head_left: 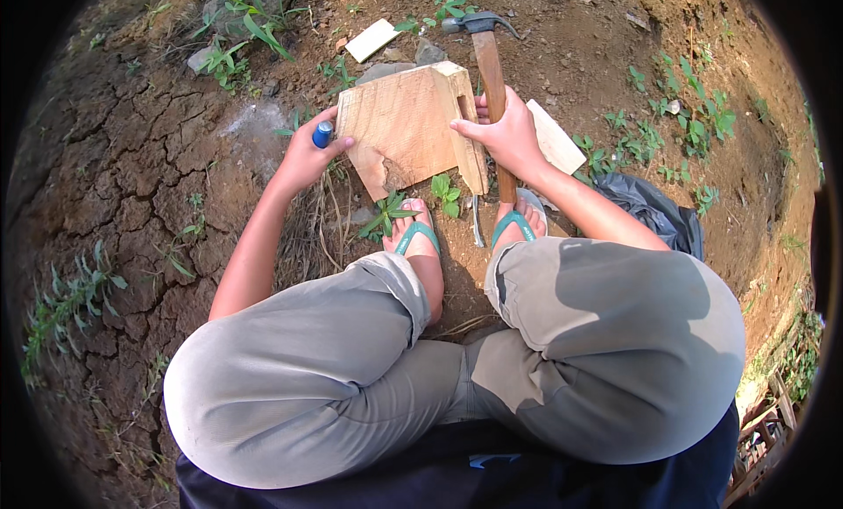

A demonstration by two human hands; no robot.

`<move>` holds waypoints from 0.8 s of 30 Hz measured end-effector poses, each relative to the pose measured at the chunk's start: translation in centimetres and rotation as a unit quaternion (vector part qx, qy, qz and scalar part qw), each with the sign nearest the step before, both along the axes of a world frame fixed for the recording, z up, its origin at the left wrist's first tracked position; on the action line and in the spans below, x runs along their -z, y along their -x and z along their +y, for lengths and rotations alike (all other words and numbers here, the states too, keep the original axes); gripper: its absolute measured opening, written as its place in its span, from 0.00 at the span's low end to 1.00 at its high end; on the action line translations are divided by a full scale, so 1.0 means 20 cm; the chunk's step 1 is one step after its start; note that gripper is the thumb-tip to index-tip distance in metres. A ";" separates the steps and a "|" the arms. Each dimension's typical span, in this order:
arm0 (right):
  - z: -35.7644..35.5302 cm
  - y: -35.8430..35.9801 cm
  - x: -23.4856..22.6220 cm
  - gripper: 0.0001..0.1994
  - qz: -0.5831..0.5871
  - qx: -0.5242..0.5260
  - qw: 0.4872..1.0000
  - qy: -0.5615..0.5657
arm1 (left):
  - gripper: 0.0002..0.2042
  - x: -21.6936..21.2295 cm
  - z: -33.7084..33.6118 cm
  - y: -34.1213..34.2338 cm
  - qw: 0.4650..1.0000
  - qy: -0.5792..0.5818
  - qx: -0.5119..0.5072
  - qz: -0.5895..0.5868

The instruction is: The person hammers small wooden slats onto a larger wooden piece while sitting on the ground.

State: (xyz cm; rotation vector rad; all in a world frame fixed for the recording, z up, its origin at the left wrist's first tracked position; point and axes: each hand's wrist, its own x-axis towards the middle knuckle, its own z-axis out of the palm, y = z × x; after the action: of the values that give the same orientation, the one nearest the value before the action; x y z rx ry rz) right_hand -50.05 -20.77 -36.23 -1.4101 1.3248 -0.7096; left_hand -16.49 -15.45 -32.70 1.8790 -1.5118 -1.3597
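A pale wooden board (pixel 399 127) is held tilted above the ground just beyond my feet. A narrower wooden piece (pixel 468 136) with a slot near its top runs along its right edge. My left hand (pixel 313 153) grips the board's left edge, thumb on its face. That hand also holds a blue cylindrical handle (pixel 322 136); the rest of it is hidden. My right hand (pixel 507 133) is closed round the wooden handle of a claw hammer (pixel 488 65), head pointing away from me. Its thumb presses on the narrow piece, and its other fingers are partly hidden.
Two pale wood offcuts, a small one (pixel 371 40) beyond the board and a larger one (pixel 555 137) at right, lie on the soil. A thin metal strip (pixel 477 221) lies between my sandalled feet. A dark plastic bag (pixel 654 209) and stones (pixel 428 52) are nearby.
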 end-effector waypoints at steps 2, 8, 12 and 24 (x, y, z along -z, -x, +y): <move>-0.01 0.00 0.02 0.31 0.008 0.004 1.000 0.015 | 0.29 -0.01 0.00 0.02 1.000 -0.013 -0.012 -0.004; -0.02 0.01 -0.08 0.26 0.113 0.011 0.992 0.050 | 0.27 -0.06 0.01 0.04 0.999 -0.006 -0.047 0.014; -0.09 0.14 -0.13 0.24 0.115 0.076 0.982 0.130 | 0.15 -0.18 0.00 -0.01 0.990 -0.043 -0.133 0.001; -0.31 0.49 -0.17 0.23 0.098 0.202 0.964 0.142 | 0.20 0.12 0.24 0.29 0.937 -0.142 0.200 -0.247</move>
State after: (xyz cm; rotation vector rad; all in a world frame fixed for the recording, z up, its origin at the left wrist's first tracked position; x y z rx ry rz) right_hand -59.90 -26.93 -32.77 -1.4778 1.7495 -1.0874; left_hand -22.24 -10.70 -35.11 2.3096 -2.1371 -1.3957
